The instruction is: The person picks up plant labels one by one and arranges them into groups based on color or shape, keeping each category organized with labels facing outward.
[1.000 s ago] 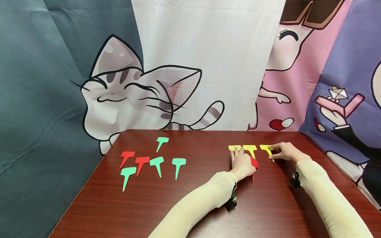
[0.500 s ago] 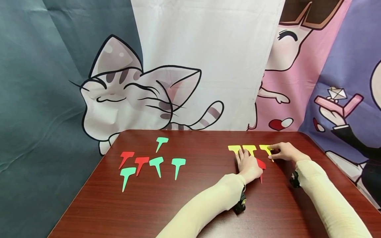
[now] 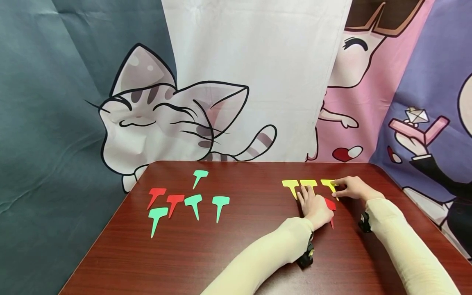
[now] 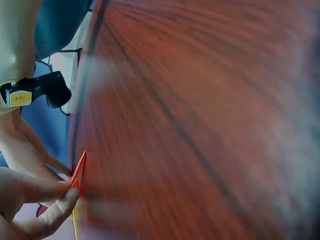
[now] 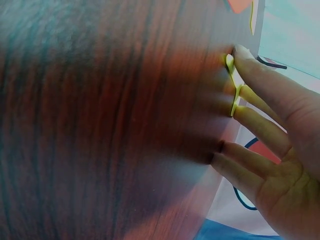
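Note:
In the head view my left hand holds a red T-shaped plant label, partly hidden behind the hand. The left wrist view has thumb and finger pinching that red label. My right hand is at the rightmost yellow T-shaped plant label. Its thumb and fingertips are about this yellow label in the right wrist view, pinching it at the tabletop. Left of it are a second yellow label, partly covered by my left fingers, and a third yellow label.
On the left half of the brown table lie two red labels and several green labels, spread apart. Cloth with cartoon drawings hangs behind the table's far edge.
My left hand has slid right with the red label, uncovering the leftmost yellow label and coming nearer to my right hand. The right hand and its yellow label have stayed in place.

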`<action>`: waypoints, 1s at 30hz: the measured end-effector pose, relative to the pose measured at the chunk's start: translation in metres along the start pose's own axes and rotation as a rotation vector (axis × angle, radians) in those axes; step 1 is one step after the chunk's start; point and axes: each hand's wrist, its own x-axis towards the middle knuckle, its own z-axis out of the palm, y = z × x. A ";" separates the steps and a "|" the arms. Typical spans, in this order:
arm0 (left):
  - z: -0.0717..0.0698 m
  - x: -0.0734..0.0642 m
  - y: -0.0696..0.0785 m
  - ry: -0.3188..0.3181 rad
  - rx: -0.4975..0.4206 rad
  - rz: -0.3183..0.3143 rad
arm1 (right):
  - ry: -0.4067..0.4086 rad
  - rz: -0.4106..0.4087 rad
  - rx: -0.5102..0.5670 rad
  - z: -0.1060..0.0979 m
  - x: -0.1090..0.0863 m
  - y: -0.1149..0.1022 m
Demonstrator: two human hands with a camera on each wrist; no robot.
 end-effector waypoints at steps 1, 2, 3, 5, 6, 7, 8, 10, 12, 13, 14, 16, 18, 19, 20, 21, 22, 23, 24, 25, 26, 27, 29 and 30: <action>0.001 0.000 0.001 -0.001 0.000 -0.001 | 0.000 0.003 0.000 0.000 0.000 0.000; 0.002 0.000 0.003 -0.002 0.001 -0.003 | 0.000 -0.002 -0.003 0.000 -0.001 0.000; 0.002 -0.001 0.004 -0.002 0.000 -0.004 | 0.000 -0.006 -0.005 -0.001 -0.001 0.000; 0.004 -0.001 0.006 0.000 -0.010 -0.007 | 0.004 -0.017 -0.010 -0.001 -0.001 0.000; 0.004 -0.002 0.008 0.001 -0.016 -0.008 | 0.005 -0.028 -0.013 -0.001 -0.001 0.000; 0.005 -0.002 0.009 0.001 -0.024 -0.009 | 0.007 -0.035 -0.014 -0.001 -0.001 -0.001; 0.005 -0.002 0.010 0.003 -0.028 -0.009 | 0.009 -0.039 -0.014 -0.001 -0.001 -0.001; 0.004 -0.004 0.013 0.005 -0.039 -0.011 | 0.011 -0.037 -0.011 -0.001 -0.001 0.000; 0.005 -0.005 0.016 0.007 -0.037 -0.017 | 0.009 -0.033 -0.008 -0.001 -0.001 0.000; 0.005 -0.005 0.017 0.008 -0.037 -0.021 | 0.007 -0.031 -0.008 -0.001 0.000 0.000; 0.005 -0.005 0.018 0.010 -0.037 -0.026 | 0.002 -0.027 -0.007 -0.002 0.000 0.000; 0.005 -0.006 0.020 0.016 -0.037 -0.032 | -0.003 -0.020 -0.003 -0.002 -0.001 -0.001; 0.006 -0.006 0.022 0.022 -0.037 -0.037 | -0.004 -0.017 -0.002 -0.002 -0.001 -0.001; 0.007 -0.006 0.024 0.024 -0.039 -0.041 | -0.003 -0.015 -0.001 -0.002 -0.001 -0.001; 0.008 -0.007 0.025 0.027 -0.034 -0.045 | -0.003 -0.017 -0.001 -0.002 -0.001 -0.001; 0.008 -0.007 0.025 0.028 -0.032 -0.048 | -0.001 -0.019 0.000 -0.002 -0.001 -0.001; 0.009 -0.007 0.026 0.031 -0.029 -0.053 | 0.001 -0.022 0.000 -0.002 -0.001 -0.001; 0.010 -0.007 0.027 0.032 -0.026 -0.057 | 0.002 -0.023 0.002 -0.002 -0.001 -0.002; 0.010 -0.007 0.028 0.034 -0.023 -0.060 | 0.004 -0.024 0.004 -0.001 -0.001 -0.002; 0.011 -0.007 0.028 0.036 -0.022 -0.064 | 0.005 -0.023 0.007 -0.001 -0.001 -0.002; 0.012 -0.007 0.029 0.037 -0.020 -0.064 | 0.006 -0.024 0.009 -0.001 -0.002 -0.003; 0.012 -0.007 0.029 0.038 -0.022 -0.065 | 0.008 -0.023 0.011 -0.001 -0.002 -0.004; 0.014 -0.006 0.030 0.043 -0.025 -0.065 | 0.014 -0.029 0.005 -0.001 -0.002 -0.004; 0.014 -0.006 0.030 0.044 -0.025 -0.065 | 0.017 -0.031 0.004 -0.001 -0.003 -0.004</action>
